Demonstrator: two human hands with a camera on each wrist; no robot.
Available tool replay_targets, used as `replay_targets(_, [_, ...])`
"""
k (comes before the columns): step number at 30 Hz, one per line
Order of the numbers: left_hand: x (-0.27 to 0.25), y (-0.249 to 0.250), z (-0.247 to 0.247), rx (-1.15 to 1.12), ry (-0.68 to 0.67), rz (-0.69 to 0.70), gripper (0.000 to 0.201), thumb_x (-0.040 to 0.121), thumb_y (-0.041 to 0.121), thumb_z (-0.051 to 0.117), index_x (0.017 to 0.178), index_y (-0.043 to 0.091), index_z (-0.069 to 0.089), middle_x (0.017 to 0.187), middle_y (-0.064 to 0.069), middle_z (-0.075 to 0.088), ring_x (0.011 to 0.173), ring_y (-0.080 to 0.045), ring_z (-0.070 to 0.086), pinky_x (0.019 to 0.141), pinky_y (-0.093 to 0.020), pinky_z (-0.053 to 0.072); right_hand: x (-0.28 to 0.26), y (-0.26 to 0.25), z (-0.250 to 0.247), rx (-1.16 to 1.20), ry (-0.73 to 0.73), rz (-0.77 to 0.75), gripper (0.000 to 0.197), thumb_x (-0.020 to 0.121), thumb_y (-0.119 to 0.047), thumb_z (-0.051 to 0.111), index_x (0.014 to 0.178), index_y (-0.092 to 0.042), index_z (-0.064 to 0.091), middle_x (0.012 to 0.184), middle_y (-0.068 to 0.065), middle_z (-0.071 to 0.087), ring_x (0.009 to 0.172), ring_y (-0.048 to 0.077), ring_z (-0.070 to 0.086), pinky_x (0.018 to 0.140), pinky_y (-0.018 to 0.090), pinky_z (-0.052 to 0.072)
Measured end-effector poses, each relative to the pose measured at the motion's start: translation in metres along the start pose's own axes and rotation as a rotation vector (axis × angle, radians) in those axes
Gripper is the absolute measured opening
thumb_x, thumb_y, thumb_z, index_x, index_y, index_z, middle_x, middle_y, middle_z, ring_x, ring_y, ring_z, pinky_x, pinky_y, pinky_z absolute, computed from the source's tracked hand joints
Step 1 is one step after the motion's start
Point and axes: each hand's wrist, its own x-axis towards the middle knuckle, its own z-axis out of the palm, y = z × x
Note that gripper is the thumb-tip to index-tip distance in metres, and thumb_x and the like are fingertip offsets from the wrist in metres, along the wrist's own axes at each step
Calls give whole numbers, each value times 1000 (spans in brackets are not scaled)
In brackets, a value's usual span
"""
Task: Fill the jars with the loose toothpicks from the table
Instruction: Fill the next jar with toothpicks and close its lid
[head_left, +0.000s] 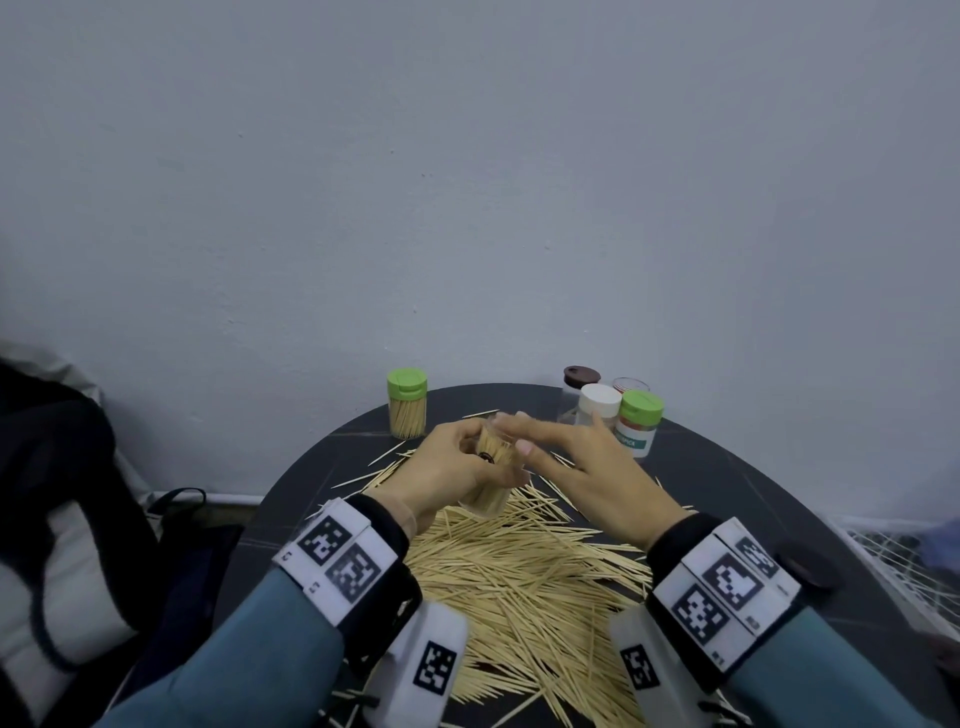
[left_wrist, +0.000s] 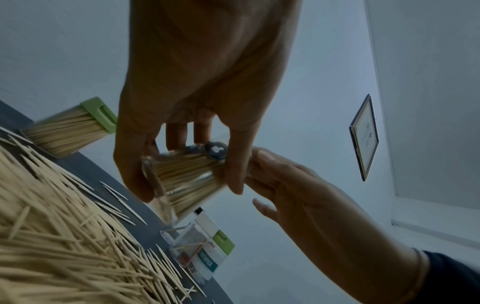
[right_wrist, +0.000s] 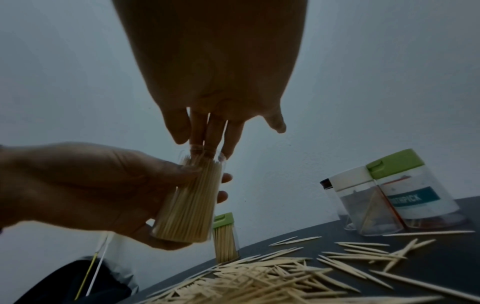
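Note:
My left hand (head_left: 465, 457) grips a clear lidless jar (head_left: 491, 470) packed with toothpicks and holds it tilted above the table; the same jar (left_wrist: 182, 179) (right_wrist: 189, 203) shows in both wrist views. My right hand (head_left: 524, 434) is open, its straight fingers (right_wrist: 207, 135) resting on the toothpick tips at the jar's mouth. A big pile of loose toothpicks (head_left: 519, 571) lies on the dark round table (head_left: 322, 467) beneath both hands. A filled jar with a green lid (head_left: 407, 402) stands at the back left.
At the back right is a cluster of jars: one green-lidded with a label (head_left: 640, 423), one white-lidded (head_left: 600, 402), one brown-lidded (head_left: 582, 375). A dark round lid (head_left: 808, 564) lies near the table's right edge. A black bag (head_left: 62, 493) sits left; a wire rack (head_left: 893, 561) right.

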Motion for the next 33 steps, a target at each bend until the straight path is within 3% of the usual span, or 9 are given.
replay_targets(5, [0, 1, 1, -10, 9, 0, 40, 75, 6, 76, 111, 15, 63, 95, -1, 68, 90, -15, 61, 71, -27, 47, -4, 2, -5, -78, 111, -7, 30, 98, -29, 45, 125, -32, 57, 132, -15, 54, 127, -11, 33, 117, 44, -11])
replay_targets(8, [-1, 1, 3, 11, 2, 18, 41, 75, 6, 76, 112, 16, 63, 97, -1, 68, 90, -13, 60, 71, -25, 46, -7, 2, -6, -162, 106, -18, 27, 97, -29, 47, 120, -30, 62, 132, -16, 54, 130, -3, 35, 113, 36, -12])
replay_targets(11, [-2, 1, 8, 30, -28, 38, 43, 74, 6, 76, 114, 16, 63, 92, 2, 67, 85, -10, 59, 67, -21, 42, -11, 6, -8, -136, 144, -43, 24, 95, -27, 51, 114, -27, 65, 130, -16, 54, 125, 2, 41, 107, 10, -9])
replay_targets(14, [-4, 4, 14, 65, -65, 61, 44, 74, 8, 77, 115, 16, 62, 95, 0, 68, 87, -11, 61, 70, -21, 46, -17, 17, -19, -44, 254, -9, 21, 94, -25, 54, 110, -28, 66, 121, -16, 59, 117, 2, 47, 115, 34, 15])
replay_targets(17, [-7, 8, 22, 108, -89, 105, 49, 73, 12, 77, 117, 18, 57, 104, 0, 67, 96, -12, 63, 81, -23, 49, -27, 38, -33, -101, 279, 94, 18, 92, -23, 56, 107, -26, 65, 110, -15, 61, 102, 1, 53, 109, 35, 28])
replay_targets(19, [-9, 11, 28, 121, -89, 141, 50, 74, 15, 78, 116, 20, 52, 103, 6, 66, 94, -7, 62, 79, -22, 48, -34, 58, -45, -268, 173, 252, 23, 91, -24, 57, 114, -26, 60, 120, -8, 59, 107, 7, 53, 107, 47, 30])
replay_targets(22, [-13, 12, 36, 178, -116, 198, 48, 74, 20, 78, 113, 23, 50, 100, 12, 65, 93, -4, 61, 73, -17, 45, -50, 92, -61, -484, -80, 534, 38, 90, -29, 56, 128, -28, 50, 138, -1, 46, 127, 19, 44, 110, 49, 28])
replay_targets(28, [-19, 17, 45, 242, -189, 278, 44, 75, 22, 77, 114, 24, 56, 103, 9, 65, 93, -4, 60, 74, -15, 46, -81, 117, -81, -558, -281, 744, 47, 93, -15, 51, 139, -20, 40, 144, 8, 40, 131, 24, 40, 106, 29, 32])
replay_targets(33, [-21, 19, 47, 268, -232, 311, 41, 75, 22, 76, 111, 29, 58, 101, 11, 66, 95, -4, 60, 79, -11, 46, -90, 113, -82, -570, -437, 852, 53, 93, -11, 52, 142, -20, 35, 142, 8, 43, 130, 22, 42, 101, 25, 33])
